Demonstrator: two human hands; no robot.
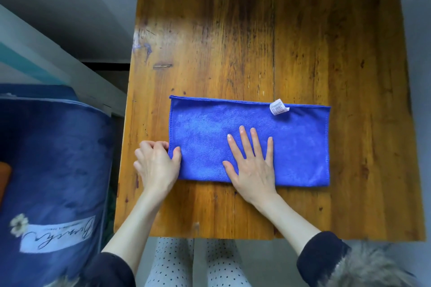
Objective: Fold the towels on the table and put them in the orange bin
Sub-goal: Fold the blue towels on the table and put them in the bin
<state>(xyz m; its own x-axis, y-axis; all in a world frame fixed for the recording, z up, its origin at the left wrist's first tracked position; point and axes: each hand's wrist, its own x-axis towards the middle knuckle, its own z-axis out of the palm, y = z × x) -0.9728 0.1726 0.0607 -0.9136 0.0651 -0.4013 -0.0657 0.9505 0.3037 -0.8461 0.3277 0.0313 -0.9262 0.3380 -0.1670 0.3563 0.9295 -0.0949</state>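
Observation:
A blue towel [291, 147] lies folded into a long rectangle on the wooden table [233, 30], with a white label at its far edge. My left hand [156, 165] pinches the towel's left edge, thumb on top and fingers curled beside it. My right hand [251, 163] presses flat on the towel's middle, fingers straight and spread. An orange thing [4, 179], perhaps the bin, peeks in at the far left edge, mostly hidden.
A dark blue blanket [53, 182] with a white label and a flower print covers a surface left of the table. A pale shelf edge [70, 67] runs diagonally behind it. My legs in dotted trousers [175, 263] show below the table's near edge.

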